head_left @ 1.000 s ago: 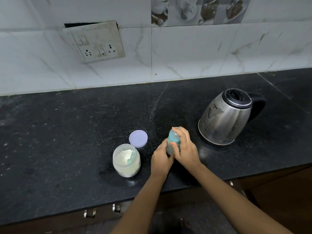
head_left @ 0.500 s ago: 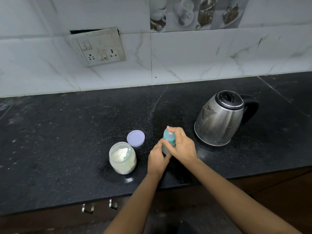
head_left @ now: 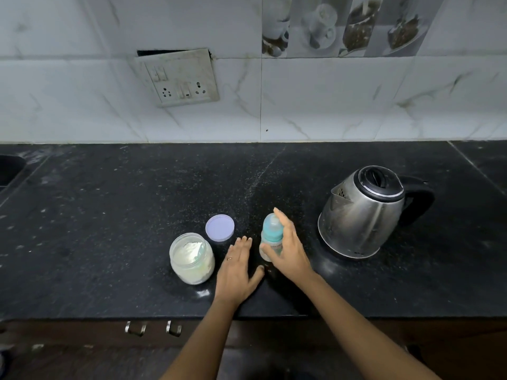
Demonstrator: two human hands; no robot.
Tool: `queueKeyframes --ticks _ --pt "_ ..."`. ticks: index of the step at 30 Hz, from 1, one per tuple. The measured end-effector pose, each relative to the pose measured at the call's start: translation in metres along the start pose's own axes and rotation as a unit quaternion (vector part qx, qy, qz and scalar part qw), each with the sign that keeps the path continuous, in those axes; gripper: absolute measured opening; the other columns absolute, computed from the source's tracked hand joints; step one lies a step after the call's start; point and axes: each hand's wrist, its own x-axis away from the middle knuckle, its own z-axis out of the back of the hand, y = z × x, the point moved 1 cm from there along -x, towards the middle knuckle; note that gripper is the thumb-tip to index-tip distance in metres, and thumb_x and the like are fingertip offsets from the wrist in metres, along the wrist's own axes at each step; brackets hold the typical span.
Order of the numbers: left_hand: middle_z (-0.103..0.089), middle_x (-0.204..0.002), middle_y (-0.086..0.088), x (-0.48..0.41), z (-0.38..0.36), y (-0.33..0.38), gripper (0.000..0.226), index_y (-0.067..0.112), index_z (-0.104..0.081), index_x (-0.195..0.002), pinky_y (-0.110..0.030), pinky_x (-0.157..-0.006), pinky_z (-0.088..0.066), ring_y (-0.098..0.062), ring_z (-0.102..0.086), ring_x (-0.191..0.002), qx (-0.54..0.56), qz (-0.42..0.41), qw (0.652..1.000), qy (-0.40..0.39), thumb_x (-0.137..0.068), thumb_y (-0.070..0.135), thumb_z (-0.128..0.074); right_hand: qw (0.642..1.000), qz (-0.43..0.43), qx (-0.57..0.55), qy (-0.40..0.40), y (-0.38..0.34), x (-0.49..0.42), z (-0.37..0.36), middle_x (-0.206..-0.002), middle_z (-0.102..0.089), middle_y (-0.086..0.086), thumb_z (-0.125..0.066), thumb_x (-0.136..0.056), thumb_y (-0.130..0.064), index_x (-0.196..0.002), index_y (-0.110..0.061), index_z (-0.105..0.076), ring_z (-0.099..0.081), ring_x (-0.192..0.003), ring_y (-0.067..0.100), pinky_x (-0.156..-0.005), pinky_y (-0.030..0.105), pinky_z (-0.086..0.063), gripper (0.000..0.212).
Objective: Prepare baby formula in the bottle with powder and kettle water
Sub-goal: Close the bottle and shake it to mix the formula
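A small baby bottle with a teal collar and teat stands upright on the black counter. My right hand is at its right side with straight fingers reaching up past the teat, and the thumb lies across the bottle's lower front. My left hand hovers flat to the left of the bottle with straight fingers, apart from it and holding nothing. The open jar of white powder sits left of my left hand, with its round lid lying behind it. At the right stands the steel kettle, lid closed.
A tiled wall with a switch and socket plate runs along the back. A sink edge shows at the far left. Cabinet handles sit below the counter's front edge.
Both hands have let go of the bottle's top and opened. The left hand has drawn away to the left, and the right hand has slid to the bottle's right side.
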Motion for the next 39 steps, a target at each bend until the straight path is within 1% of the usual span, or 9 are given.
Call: queueKeyframes --ticks 3,8,13,16,22,25,30,35,39 --pt "-0.034 -0.152 -0.006 0.000 -0.001 0.000 0.067 0.010 -0.035 -0.147 -0.032 -0.119 -0.010 -0.018 -0.023 -0.144 0.007 0.004 1.000 -0.024 -0.091 0.045 -0.039 0.992 -0.058 -0.109 -0.018 0.005 -0.012 0.014 -0.140 -0.041 -0.018 -0.075 -0.074 -0.017 -0.139 -0.051 -0.019 -0.047 -0.123 0.003 -0.101 0.020 -0.040 0.092" --pt "-0.036 -0.152 -0.006 -0.004 -0.002 0.000 0.061 0.014 -0.037 -0.145 -0.033 -0.120 -0.011 -0.015 -0.021 -0.145 0.018 0.031 0.999 -0.025 -0.091 0.042 -0.033 0.915 -0.161 -0.371 0.001 0.003 -0.034 0.027 -0.113 -0.055 -0.004 -0.069 -0.067 -0.029 -0.129 -0.032 -0.044 -0.056 -0.088 0.015 -0.072 0.030 -0.053 0.067" --pt "-0.041 -0.149 -0.010 -0.006 -0.003 0.000 0.057 0.011 -0.043 -0.141 -0.035 -0.119 -0.015 -0.017 -0.027 -0.143 0.008 0.036 0.999 -0.017 -0.092 0.038 -0.033 0.660 -0.381 -0.647 0.019 -0.009 -0.052 0.017 -0.098 -0.053 0.011 -0.048 -0.094 -0.041 -0.120 -0.013 -0.050 -0.063 -0.090 0.028 -0.074 0.049 -0.053 0.038" --pt "-0.039 -0.150 -0.009 -0.006 -0.003 0.000 0.058 0.011 -0.042 -0.142 -0.034 -0.119 -0.013 -0.017 -0.025 -0.143 0.006 0.040 0.999 -0.023 -0.092 0.039 -0.032 0.610 -0.431 -0.664 -0.032 -0.006 -0.054 0.013 -0.097 -0.066 0.012 -0.037 -0.093 -0.058 -0.128 -0.005 -0.049 -0.063 -0.061 0.019 -0.054 0.030 -0.054 0.064" --pt "-0.037 -0.152 -0.006 -0.007 -0.002 -0.002 0.058 0.014 -0.041 -0.143 -0.035 -0.119 -0.014 -0.016 -0.023 -0.144 0.010 0.047 0.998 -0.037 -0.092 0.041 -0.033 0.595 -0.370 -0.712 -0.044 -0.006 -0.052 0.017 -0.110 -0.064 0.023 -0.062 -0.078 -0.030 -0.133 -0.003 -0.045 -0.062 -0.091 0.030 -0.077 0.044 -0.058 0.063" --pt "-0.036 -0.152 -0.005 -0.006 -0.001 -0.002 0.059 0.014 -0.040 -0.144 -0.032 -0.119 -0.011 -0.015 -0.022 -0.144 0.014 0.045 0.998 -0.038 -0.092 0.043 -0.035 0.601 -0.307 -0.723 -0.149 -0.011 -0.048 0.017 -0.097 -0.063 0.014 -0.084 -0.061 -0.034 -0.119 0.003 -0.048 -0.061 -0.072 0.020 -0.059 0.030 -0.054 0.077" --pt "-0.034 -0.154 -0.004 -0.006 0.002 0.002 0.062 0.014 -0.039 -0.144 -0.026 -0.118 -0.005 -0.015 -0.020 -0.145 0.017 0.044 0.998 -0.030 -0.092 0.045 -0.031 0.506 -0.335 -0.794 -0.043 -0.010 -0.052 0.010 -0.109 -0.062 0.020 -0.091 -0.053 -0.018 -0.128 0.001 -0.048 -0.065 -0.079 0.026 -0.066 0.036 -0.058 0.088" --pt "-0.030 -0.155 -0.005 -0.005 0.003 0.002 0.067 0.013 -0.036 -0.146 -0.022 -0.115 0.003 -0.014 -0.015 -0.146 0.015 0.038 0.999 -0.034 -0.090 0.048 -0.025 0.614 -0.314 -0.716 -0.107 -0.010 -0.039 0.001 -0.097 -0.064 0.013 -0.086 -0.061 -0.038 -0.120 -0.004 -0.058 -0.057 -0.053 0.019 -0.043 0.026 -0.050 0.074" --pt "-0.032 -0.154 -0.007 -0.005 0.003 0.002 0.068 0.011 -0.038 -0.145 -0.024 -0.116 0.001 -0.016 -0.017 -0.146 0.010 0.034 0.999 -0.037 -0.090 0.047 -0.025 0.473 -0.330 -0.816 -0.029 -0.008 -0.032 -0.007 -0.103 -0.061 0.017 -0.085 -0.062 -0.019 -0.129 -0.004 -0.042 -0.065 -0.075 0.026 -0.062 0.040 -0.057 0.081"
